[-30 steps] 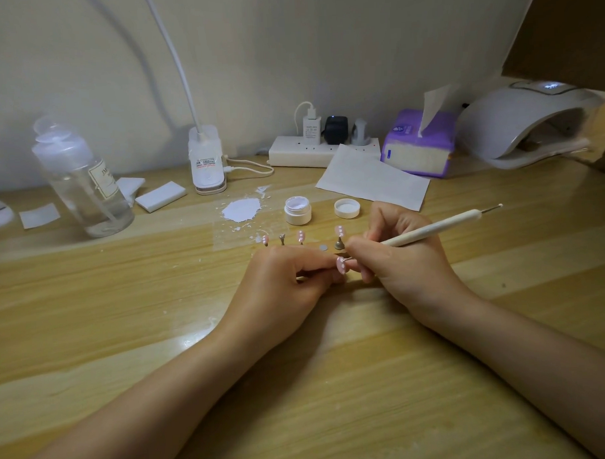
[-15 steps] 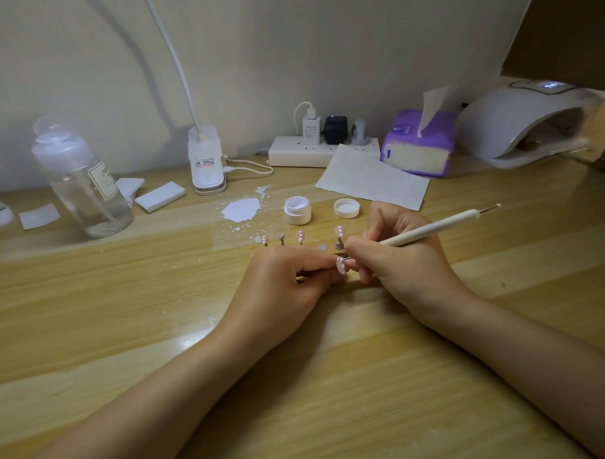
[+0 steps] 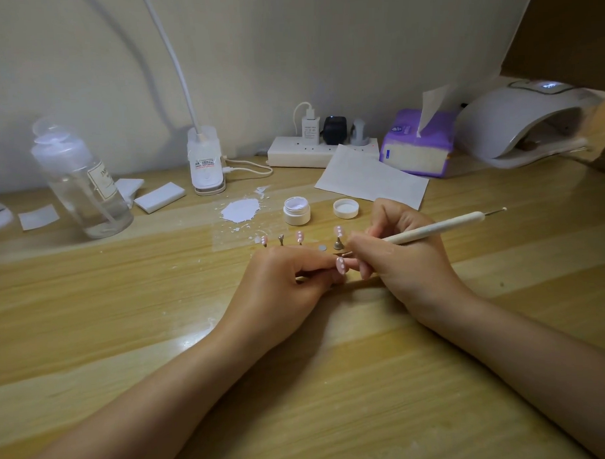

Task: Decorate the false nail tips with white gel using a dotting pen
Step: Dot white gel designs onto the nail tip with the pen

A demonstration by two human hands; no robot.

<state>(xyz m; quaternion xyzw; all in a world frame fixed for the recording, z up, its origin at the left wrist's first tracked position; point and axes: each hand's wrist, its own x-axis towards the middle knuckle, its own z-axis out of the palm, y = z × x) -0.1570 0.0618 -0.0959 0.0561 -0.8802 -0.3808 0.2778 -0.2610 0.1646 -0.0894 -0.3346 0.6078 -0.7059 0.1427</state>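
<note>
Currently the left hand pinches a pink nail tip between thumb and forefinger, just in front of the row of small stands on the table. White dots already show on the held tip. The right hand grips the dotting pen in a writing hold, its working end hidden among the fingers right beside the tip; whether it touches the surface cannot be told.

Risks from this position:

- Smearing. The dots are probably uncured, and the left thumb lies close to them. A slight shift of the pinch could drag the gel.
- Uneven dots. Too much pressure or a slanted pen would likely spread a dot or merge it with its neighbour.
- Dropping. The tip is small and glossy, so a loosened pinch may let it fall face down.
- Knocking. Both hands work near the stands, where three more decorated tips sit; a nudge from a knuckle could topple one.
- Spilling. The open gel jar stands just beyond the stands, its lid beside it, within reach of a careless return stroke.
</note>
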